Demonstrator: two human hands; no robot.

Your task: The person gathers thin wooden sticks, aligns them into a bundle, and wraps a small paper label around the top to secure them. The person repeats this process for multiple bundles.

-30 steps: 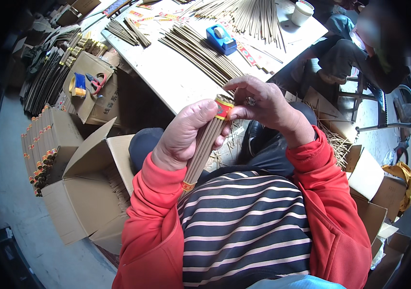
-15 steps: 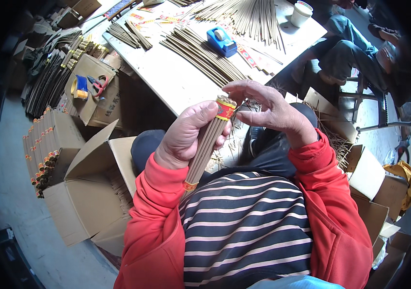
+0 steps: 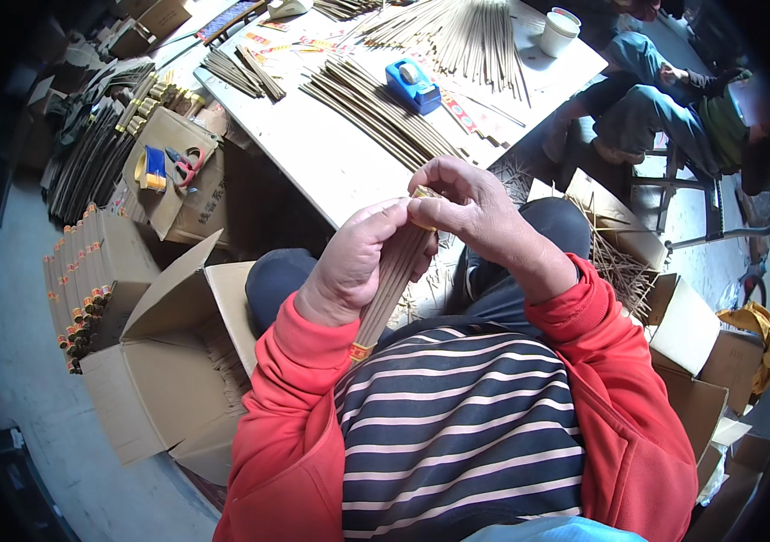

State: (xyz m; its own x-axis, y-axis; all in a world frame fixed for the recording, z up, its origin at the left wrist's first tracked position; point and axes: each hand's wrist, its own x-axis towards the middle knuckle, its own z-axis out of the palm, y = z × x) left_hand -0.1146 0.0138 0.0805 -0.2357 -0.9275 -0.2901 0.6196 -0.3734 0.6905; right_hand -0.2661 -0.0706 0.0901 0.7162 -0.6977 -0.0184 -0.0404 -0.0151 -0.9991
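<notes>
My left hand (image 3: 347,262) is closed round a bundle of brown incense sticks (image 3: 391,285), which slants from my striped shirt up toward the table. A red and yellow paper band (image 3: 359,350) wraps its lower end. At the top end, my right hand (image 3: 480,215) has its thumb and fingers closed over the bundle, the two thumbs nearly touching. Those fingers mostly cover the upper band. Beyond my hands, loose incense sticks (image 3: 371,107) lie on the white table (image 3: 285,135) beside a blue tape dispenser (image 3: 413,86) and printed paper strips (image 3: 459,113).
An open cardboard box (image 3: 163,379) stands at my left, with banded bundles (image 3: 78,271) stacked beyond it. Scissors (image 3: 188,164) and a tape roll (image 3: 151,169) rest on another carton (image 3: 172,194). A white tub (image 3: 559,34) stands on the table; another person (image 3: 656,113) sits at far right.
My right hand has moved left and closed over the bundle's top, covering the upper band that was visible. My left hand keeps its hold. The person at far right has shifted.
</notes>
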